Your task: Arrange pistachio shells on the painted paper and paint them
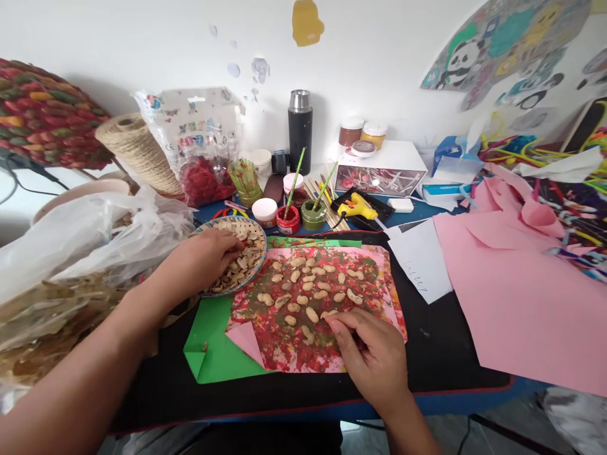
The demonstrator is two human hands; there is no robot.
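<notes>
From the head view, the only one I have, my right grip (372,354) has thumb and forefinger drawn together and seems to pinch the near end of a peanut (327,313), low over the painted sheet (279,346). Just beyond and to the left of that grip, loose peanuts (308,286) lie scattered singly over the red and green paint. My left grip (208,256) reaches into the woven basket (264,251), among pale dry pieces; its fingertips are hidden, so I cannot tell whether it holds anything.

I judge the step in hand to be handling peanuts one at a time on the sheet, though I cannot tell whether this one is being set down or picked up. The next move calls for a light pinch and a path clear of neighbouring peanuts. The green sheet (208,354) shows below the left grip; the glue gun (358,208) lies well beyond the right one.
</notes>
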